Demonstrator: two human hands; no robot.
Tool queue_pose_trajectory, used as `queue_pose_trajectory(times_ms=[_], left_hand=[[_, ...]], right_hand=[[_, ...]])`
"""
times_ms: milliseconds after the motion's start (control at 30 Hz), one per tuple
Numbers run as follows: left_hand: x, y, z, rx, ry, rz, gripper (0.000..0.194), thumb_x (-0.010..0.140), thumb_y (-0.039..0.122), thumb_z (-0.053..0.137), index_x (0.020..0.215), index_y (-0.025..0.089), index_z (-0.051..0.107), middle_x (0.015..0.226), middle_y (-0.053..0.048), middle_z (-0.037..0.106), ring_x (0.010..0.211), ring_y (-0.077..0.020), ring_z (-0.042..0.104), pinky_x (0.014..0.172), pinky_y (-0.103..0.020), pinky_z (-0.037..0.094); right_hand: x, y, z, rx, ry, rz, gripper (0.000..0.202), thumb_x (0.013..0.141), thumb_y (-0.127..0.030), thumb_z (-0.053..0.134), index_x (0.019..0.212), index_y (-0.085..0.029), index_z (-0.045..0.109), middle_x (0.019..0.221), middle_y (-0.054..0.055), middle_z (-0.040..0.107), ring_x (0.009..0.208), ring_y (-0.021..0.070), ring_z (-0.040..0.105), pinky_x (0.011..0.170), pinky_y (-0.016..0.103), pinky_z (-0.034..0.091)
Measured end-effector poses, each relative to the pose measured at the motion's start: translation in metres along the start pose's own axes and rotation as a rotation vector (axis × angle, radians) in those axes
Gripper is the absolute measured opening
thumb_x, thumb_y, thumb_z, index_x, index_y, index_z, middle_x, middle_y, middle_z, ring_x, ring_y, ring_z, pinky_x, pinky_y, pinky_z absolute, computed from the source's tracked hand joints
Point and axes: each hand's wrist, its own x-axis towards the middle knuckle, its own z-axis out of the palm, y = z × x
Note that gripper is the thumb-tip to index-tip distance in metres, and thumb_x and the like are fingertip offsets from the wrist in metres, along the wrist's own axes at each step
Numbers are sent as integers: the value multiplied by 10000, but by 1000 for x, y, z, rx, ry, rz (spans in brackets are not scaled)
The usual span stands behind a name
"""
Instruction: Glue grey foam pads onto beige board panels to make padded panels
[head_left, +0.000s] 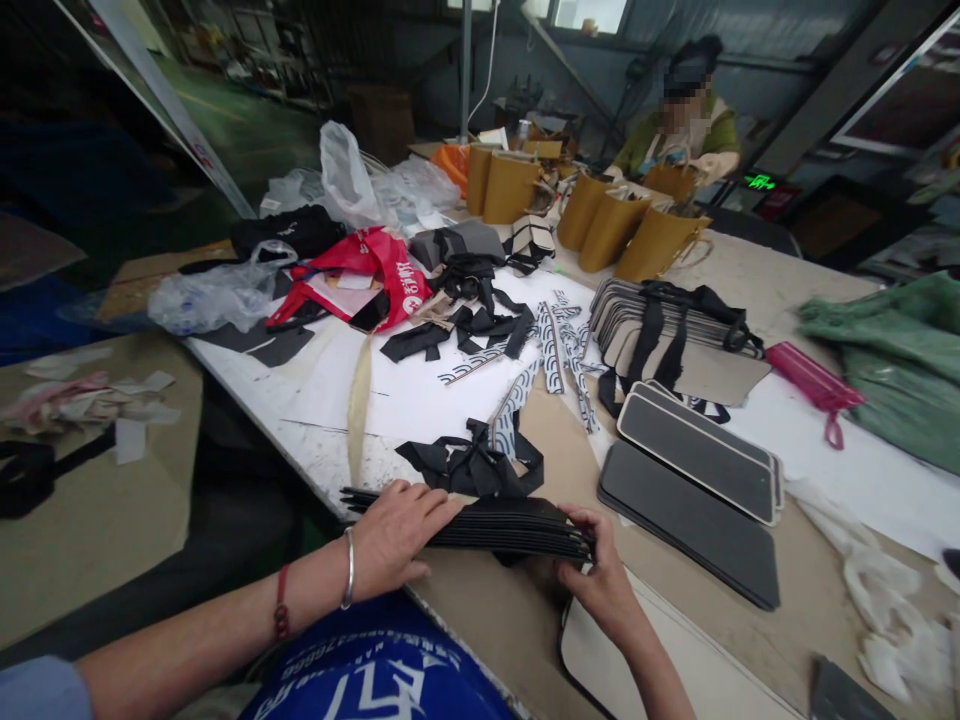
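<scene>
A stack of thin black pieces (510, 528) lies level at the near edge of the table, held between both hands. My left hand (397, 532) wraps over its left end, fingers on top and thumb at the near side. At the right end, my right hand (598, 568) grips the corner between thumb and fingers. Black fabric strips (480, 460) lie just beyond the stack. To the right are dark grey rounded panels (690, 525) and a pair of panels with pale edges (697, 450). Pale boards (645, 650) rest below my right hand.
Patterned strips (551, 350), a red bag (375, 270) and bundled panels (675, 350) cover the table's middle. Brown bag bodies (600, 225) stand farther back, near another person (682, 130). Green cloth (892, 360) lies right; a side board (97, 500) is left.
</scene>
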Motion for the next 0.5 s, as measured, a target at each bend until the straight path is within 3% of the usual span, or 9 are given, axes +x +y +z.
queue_pose_trajectory(times_ms=[67, 167, 367, 500], left_hand=[[-2, -1, 0, -6, 13, 22, 759, 601, 301, 715, 1252, 227, 331, 1194, -78, 490, 1030, -256, 466, 866, -393, 337], [-13, -9, 3, -26, 67, 17, 787, 604, 294, 709, 1276, 240, 302, 1240, -89, 453, 1082, -261, 440, 915, -418, 311], [-45, -48, 27, -139, 362, -194, 870, 575, 244, 715, 1300, 255, 234, 1248, -98, 431, 1169, -280, 377, 1008, -503, 245], [-53, -62, 47, -387, 445, -306, 984, 532, 277, 753, 1317, 241, 159, 1314, -130, 338, 1227, -281, 329, 1017, -458, 308]], right_hand=[[3, 4, -1, -13, -24, -22, 526, 657, -234, 578, 1153, -209, 406, 1138, 97, 534, 1058, 203, 516, 899, 359, 420], [9, 14, -5, -52, -130, -59, 428, 655, -238, 593, 1081, -225, 549, 1218, 91, 508, 1147, 239, 450, 969, 391, 365], [14, 45, -12, 20, -239, -97, 477, 618, -123, 564, 1079, -242, 596, 1185, 47, 552, 1129, 228, 468, 963, 331, 372], [19, 58, -16, 63, -321, -144, 488, 631, -120, 615, 1100, -256, 593, 1151, 39, 576, 1071, 232, 514, 916, 287, 420]])
